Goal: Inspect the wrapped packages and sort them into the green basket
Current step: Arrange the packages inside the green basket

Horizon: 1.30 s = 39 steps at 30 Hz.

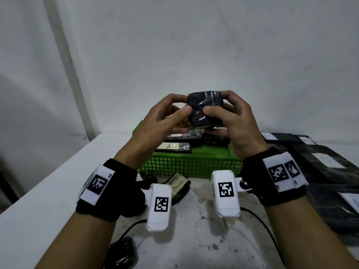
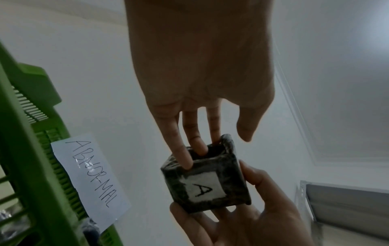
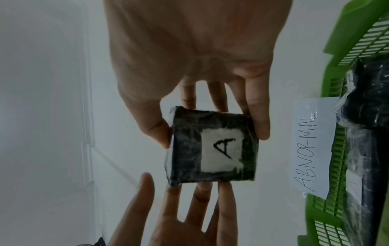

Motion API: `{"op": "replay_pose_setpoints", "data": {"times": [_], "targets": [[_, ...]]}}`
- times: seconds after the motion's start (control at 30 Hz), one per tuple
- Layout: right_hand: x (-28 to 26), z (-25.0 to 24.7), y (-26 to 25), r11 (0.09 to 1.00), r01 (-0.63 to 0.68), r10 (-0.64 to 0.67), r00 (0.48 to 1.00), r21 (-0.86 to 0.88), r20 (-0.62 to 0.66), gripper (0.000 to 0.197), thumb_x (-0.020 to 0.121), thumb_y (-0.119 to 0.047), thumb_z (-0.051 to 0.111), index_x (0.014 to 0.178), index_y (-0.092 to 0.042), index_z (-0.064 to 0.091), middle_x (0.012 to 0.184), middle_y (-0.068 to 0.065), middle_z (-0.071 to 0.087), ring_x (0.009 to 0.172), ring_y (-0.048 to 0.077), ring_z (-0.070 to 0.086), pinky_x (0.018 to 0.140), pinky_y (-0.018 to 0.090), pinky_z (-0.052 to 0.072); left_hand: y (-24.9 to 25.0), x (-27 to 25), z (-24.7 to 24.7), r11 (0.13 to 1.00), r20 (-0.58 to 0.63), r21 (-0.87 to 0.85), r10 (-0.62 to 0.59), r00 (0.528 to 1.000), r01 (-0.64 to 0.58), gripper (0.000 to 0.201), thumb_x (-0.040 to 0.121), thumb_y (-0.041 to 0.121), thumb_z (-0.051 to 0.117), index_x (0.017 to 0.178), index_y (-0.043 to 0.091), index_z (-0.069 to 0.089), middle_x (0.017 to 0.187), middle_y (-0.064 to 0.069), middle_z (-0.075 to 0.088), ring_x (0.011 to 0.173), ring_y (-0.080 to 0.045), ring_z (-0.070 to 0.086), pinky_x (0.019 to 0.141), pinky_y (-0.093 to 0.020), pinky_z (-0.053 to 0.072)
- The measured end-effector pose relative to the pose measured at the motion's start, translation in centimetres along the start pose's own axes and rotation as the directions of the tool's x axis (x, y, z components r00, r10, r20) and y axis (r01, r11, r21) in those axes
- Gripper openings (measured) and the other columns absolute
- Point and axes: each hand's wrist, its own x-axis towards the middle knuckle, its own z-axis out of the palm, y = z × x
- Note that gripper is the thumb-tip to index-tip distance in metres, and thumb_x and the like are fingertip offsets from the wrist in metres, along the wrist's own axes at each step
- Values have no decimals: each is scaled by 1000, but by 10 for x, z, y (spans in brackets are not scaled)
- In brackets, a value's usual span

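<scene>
Package: a small black wrapped package (image 1: 205, 108) (white label marked "A" on its far face) is raised above the green basket (image 1: 191, 166).
Left hand: the left hand (image 1: 165, 117) pinches its left side.
Right hand: the right hand (image 1: 236, 121) grips its right side, thumb in front.
Basket: labelled "ABNORMAL"; dark packages (image 1: 174, 147) lie inside.

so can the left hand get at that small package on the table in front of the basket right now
Probably not at once: the left hand and the right hand both grip the black cube package above the green basket. The small package lies uncovered just beneath the left wrist, so once that hand lets go, nothing blocks it.
</scene>
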Motion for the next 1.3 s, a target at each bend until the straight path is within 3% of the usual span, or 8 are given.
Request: {"op": "replay_pose_setpoints", "data": {"times": [0.27,0.43,0.53,0.67,0.87,1.03,1.17,1.3], "targets": [[-1,-2,-3,994,100,-104,982,37,157,45,73,-17,79,114,-21,63,123,1,63,100,19,71,88,50,59,-2,2,-3,970,11,-165,-181,983,180,59,84,51,68,134,22,50,131,-10,61,94,-29,74,87,-37,58],[-1,-4,-10,992,11,-32,986,128,165,36,94,-30,59,130,-26,61,131,4,64,118,22,65,83,44,59,-2,1,-5,980,44,-176,-85,995,92,59,84,27,69,140,19,49,133,-2,61,108,-22,70,84,-30,57],[1,-7,-12,989,-123,108,982,87,154,52,87,-47,61,138,-38,53,129,-6,68,111,18,71,88,46,60,-2,-1,-6,999,61,-29,18,998,-16,78,74,26,79,144,27,43,144,9,50,108,-17,70,90,-35,56],[0,-11,-10,981,-191,182,964,28,196,54,88,-16,72,138,-26,53,111,4,75,100,27,74,77,45,62,-3,-3,-6,999,144,29,40,989,-45,85,75,18,79,145,44,38,150,16,41,117,-22,65,93,-44,57],[-3,-2,-13,996,-91,90,994,22,66,50,87,1,69,131,-21,55,87,-4,76,83,21,76,61,38,61,0,-6,-6,996,141,58,65,988,-74,81,81,25,74,148,45,34,153,16,40,111,-15,68,85,-30,57],[-5,4,-10,996,-81,84,991,-28,100,58,84,4,71,130,-27,54,106,3,73,92,23,75,71,42,63,0,-7,-6,996,92,53,60,994,-65,68,88,21,71,146,38,39,144,7,53,106,-16,71,88,-34,56],[-3,3,-10,991,-132,132,979,-10,158,54,89,-24,71,138,-34,51,120,-3,70,103,19,73,78,38,62,-3,-5,-8,996,58,43,72,996,-75,70,88,-1,70,143,33,43,137,0,57,104,-19,71,87,-39,59],[-3,0,-13,984,-174,180,970,-50,164,47,85,-66,57,122,-40,66,124,-9,70,110,17,70,86,45,61,-3,-2,-11,995,60,71,72,996,-76,81,83,-10,70,145,31,39,135,1,55,112,-16,66,84,-34,58]]}}
